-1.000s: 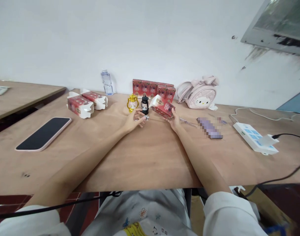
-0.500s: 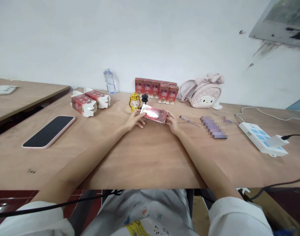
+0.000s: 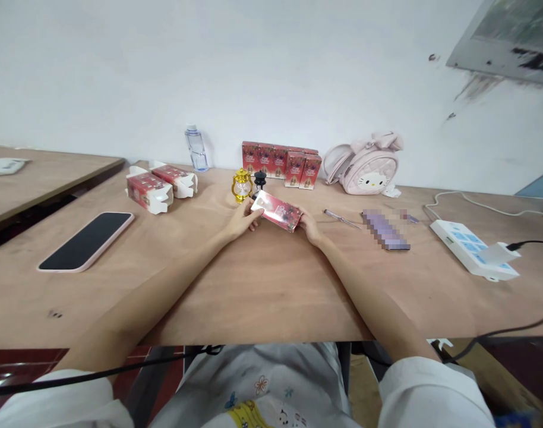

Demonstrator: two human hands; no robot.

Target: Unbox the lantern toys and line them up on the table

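Just in front of the black lantern [image 3: 259, 179], holds a slanted red box [image 3: 278, 212], gripping the end nearer that lantern in the left hand [image 3: 242, 221] and the opposite end in the right hand [image 3: 311, 228]. Immediately left of the black lantern, has a gold lantern [image 3: 242, 187] on the tabletop [image 3: 271, 285]; behind the black lantern, upright red packs [image 3: 293, 169]; well to its right, a pink bag [image 3: 372, 169]. Well to its left, has two opened cartons [image 3: 147, 190], a clear bottle [image 3: 196, 150] and a phone [image 3: 88, 241].
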